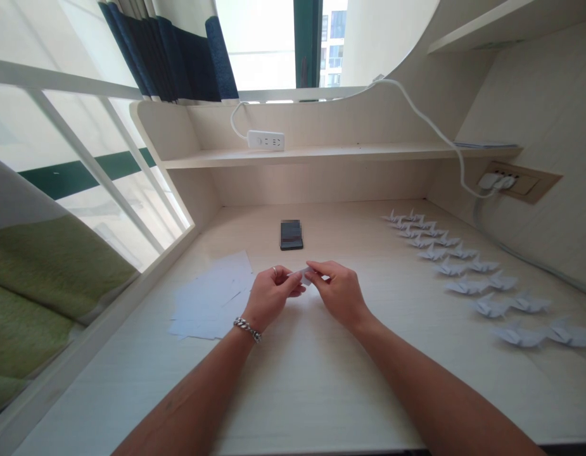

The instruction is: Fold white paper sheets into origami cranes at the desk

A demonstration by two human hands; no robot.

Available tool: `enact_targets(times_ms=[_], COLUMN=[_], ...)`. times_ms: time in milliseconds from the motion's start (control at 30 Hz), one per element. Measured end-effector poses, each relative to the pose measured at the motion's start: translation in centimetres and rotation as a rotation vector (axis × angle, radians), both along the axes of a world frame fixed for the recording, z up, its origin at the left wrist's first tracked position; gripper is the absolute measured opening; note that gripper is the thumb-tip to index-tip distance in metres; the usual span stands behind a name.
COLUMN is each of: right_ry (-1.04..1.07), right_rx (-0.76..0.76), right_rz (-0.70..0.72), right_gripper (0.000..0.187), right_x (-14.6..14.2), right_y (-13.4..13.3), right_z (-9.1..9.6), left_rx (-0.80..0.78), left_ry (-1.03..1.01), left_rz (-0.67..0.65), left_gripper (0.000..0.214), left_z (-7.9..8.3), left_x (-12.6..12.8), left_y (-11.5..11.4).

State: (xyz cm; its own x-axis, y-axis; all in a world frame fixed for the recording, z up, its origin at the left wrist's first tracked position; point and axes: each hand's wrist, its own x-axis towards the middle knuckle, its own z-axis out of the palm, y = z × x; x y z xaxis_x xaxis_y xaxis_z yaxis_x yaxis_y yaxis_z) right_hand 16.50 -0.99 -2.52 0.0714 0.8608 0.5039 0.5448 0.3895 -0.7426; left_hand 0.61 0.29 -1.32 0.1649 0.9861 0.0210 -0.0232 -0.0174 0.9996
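Observation:
A small piece of folded white paper (308, 277) is pinched between my two hands, above the middle of the desk. My left hand (270, 292), with a ring and a chain bracelet at the wrist, grips its left side between thumb and fingers. On the other side, the thumb and forefinger of my right hand (339, 290) close on its upper right part. Fingers cover much of the paper, so its full shape is hidden. Beside my left hand lies a spread of white paper sheets (202, 301).
Two rows of folded paper cranes (466, 286) run along the desk's right side. A black phone (291, 235) lies beyond my hands. On the shelf (331, 152) sits a white power strip (266, 140); its cord leads toward a wall socket (521, 182). White rails (107, 171) border the left.

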Motion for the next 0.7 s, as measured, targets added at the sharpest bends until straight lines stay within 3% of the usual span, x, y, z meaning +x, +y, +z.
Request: enact_targets(times_ms=[300,400,700], right_ry=[0.024,0.078,0.384], right_rx=[0.069,0.072,-0.191], right_rz=[-0.031,0.017,0.258], right_gripper=[0.016,0.009,0.016], right_x=[-0.30,-0.41,-0.40], right_y=[-0.11,-0.26,0.01], right_z=[0.09,0.29,0.40], left_rx=[-0.013,-0.012,0.027], left_ry=[-0.047,-0.055,-0.071], left_rz=[0.013,0.024,-0.019], left_gripper=[0.035,0.035,0.034], left_z=[0.52,0.49,0.50], left_x=[0.19,0.14,-0.18], left_y=[-0.30,-0.25,-0.16])
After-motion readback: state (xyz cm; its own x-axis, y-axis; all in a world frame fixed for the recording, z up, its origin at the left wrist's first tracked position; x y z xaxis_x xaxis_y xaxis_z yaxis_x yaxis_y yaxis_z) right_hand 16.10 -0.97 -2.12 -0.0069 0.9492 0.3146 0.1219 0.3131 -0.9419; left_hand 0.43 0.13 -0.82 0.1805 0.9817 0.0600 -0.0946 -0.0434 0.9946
